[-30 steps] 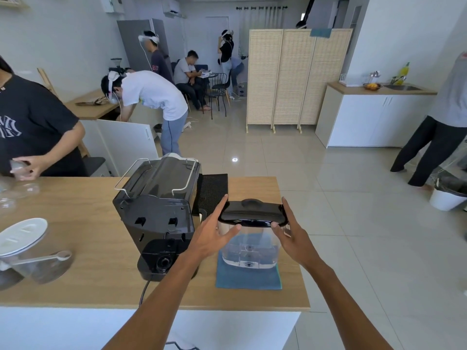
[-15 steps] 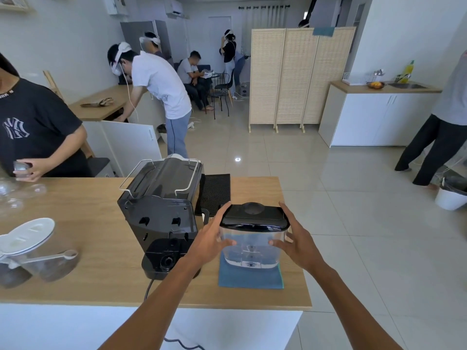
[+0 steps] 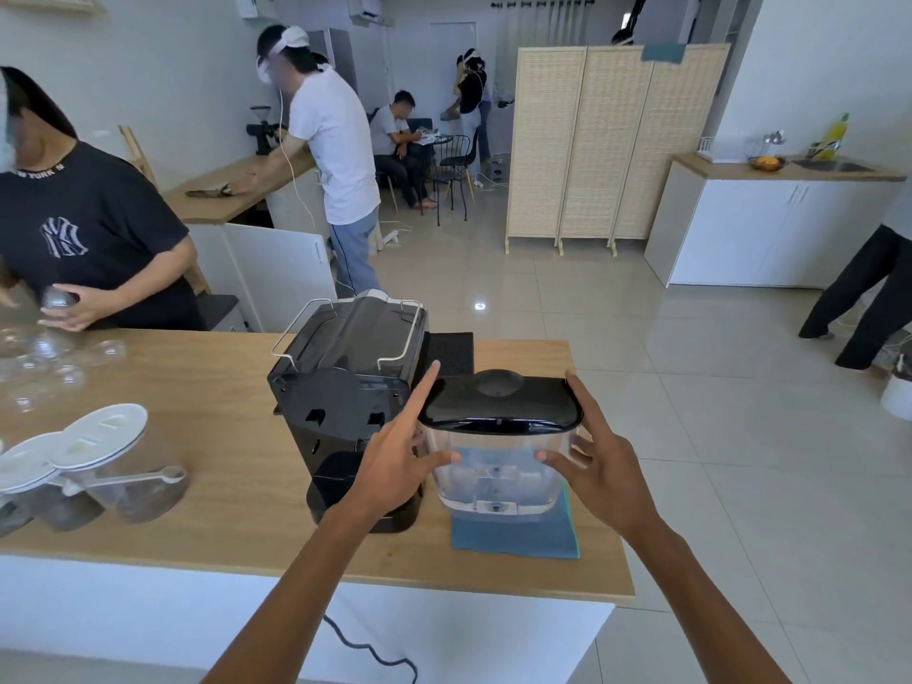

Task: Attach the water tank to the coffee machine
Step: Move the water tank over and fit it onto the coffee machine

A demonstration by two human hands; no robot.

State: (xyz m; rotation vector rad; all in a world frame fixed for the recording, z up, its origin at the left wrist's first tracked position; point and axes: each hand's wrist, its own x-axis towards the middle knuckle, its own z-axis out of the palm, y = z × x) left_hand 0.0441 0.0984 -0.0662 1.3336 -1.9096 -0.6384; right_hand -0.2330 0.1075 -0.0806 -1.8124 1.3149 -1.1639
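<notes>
Two bare forearms come in from the lower edge of the frame, with no sleeve visible on them. The left hand [image 3: 395,466] and the right hand [image 3: 604,478] seem to carry no ring, watch or glove, though the fingers are small here.

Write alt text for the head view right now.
Both hands, left hand and right hand, hold a clear water tank with a black lid over a blue cloth, just right of the black coffee machine on a wooden counter.

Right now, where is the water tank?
The water tank is held between both hands over the blue cloth, just right of the coffee machine, near the counter's right end.
</notes>
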